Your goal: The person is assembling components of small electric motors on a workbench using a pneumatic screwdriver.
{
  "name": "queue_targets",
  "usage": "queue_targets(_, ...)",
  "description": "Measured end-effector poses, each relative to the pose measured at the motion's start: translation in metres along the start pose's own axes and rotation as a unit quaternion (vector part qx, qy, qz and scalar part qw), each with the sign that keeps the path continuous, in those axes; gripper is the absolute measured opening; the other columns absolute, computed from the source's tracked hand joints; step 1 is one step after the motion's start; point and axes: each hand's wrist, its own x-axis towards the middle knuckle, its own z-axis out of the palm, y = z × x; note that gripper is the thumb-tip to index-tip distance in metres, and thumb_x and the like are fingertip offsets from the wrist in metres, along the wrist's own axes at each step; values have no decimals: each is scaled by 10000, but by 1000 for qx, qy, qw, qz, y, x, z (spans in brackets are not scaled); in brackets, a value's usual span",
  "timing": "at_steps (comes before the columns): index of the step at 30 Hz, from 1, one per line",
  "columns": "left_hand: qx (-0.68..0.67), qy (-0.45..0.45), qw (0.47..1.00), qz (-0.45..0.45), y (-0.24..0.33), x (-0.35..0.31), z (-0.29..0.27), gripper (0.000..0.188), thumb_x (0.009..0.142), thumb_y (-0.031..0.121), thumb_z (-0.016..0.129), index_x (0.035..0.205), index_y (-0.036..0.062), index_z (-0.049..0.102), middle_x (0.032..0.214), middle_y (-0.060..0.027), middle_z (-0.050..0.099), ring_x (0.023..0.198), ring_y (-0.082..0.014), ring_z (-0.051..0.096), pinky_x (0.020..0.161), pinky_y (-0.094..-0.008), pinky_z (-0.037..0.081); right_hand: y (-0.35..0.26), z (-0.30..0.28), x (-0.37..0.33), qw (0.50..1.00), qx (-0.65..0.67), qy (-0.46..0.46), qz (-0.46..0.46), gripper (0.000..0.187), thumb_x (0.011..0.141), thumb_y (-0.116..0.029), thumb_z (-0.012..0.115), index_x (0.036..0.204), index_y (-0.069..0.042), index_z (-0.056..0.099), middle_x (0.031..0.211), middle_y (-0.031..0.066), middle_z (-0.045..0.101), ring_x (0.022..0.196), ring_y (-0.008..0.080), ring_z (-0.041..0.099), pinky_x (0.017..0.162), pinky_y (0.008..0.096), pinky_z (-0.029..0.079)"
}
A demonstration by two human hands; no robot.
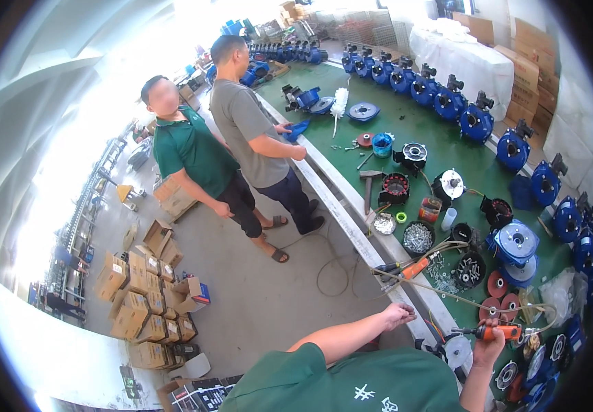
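Observation:
My right hand (490,345) is wrapped round an orange power screwdriver (508,332), whose dark tip points left. Below that tip, at the bench's near edge, sits a motor part with a pale round disc (457,351); coloured wires (437,328) rise beside it. My left hand (398,316) hovers over the bench's edge rail with its fingers curled together; whatever they hold, if anything, is too small to make out. A second orange power tool (415,268) lies on the rail farther ahead. Red discs (494,283) lie beyond my right hand.
The green bench (406,123) carries bowls of screws (418,237), a hammer (369,189), stator housings (395,187) and rows of blue pump motors (476,122). A hose (441,292) crosses it. Two people (248,130) stand along its left side. Cardboard boxes (147,302) are stacked on the floor.

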Motion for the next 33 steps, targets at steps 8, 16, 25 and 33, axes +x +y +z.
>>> queue_targets(8,11,35,999,17,-4,-4,-11,333,916,-123,478,1242,-74,527,1153,-208,613,1068,-336,680,845,-351,620,1,14,2,1000,-11,-24,-8,492,760,8,586,1239,-69,507,910,53,560,908,198,558,948,381,454)
queue_targets(16,38,39,998,21,-7,-3,-27,426,902,-155,515,1325,-112,480,1182,-218,614,1086,-326,681,862,-319,617,1,20,4,1000,-9,-11,-7,473,740,7,580,1198,-90,520,888,44,560,887,199,563,956,391,446)
queue_targets(25,96,87,992,13,-13,15,-11,336,992,-16,504,1323,-76,506,1088,-185,665,977,-276,704,806,-330,611,-7,15,0,1000,-5,21,-15,494,738,28,572,1213,-97,519,892,50,545,888,200,553,963,394,444)
queue_targets(33,53,134,989,39,-8,64,5,254,918,-20,477,1115,-55,632,778,-89,633,671,-196,660,632,-286,581,-5,11,1,999,-14,32,-16,512,699,14,629,1194,-86,547,872,53,575,880,214,568,938,423,451)
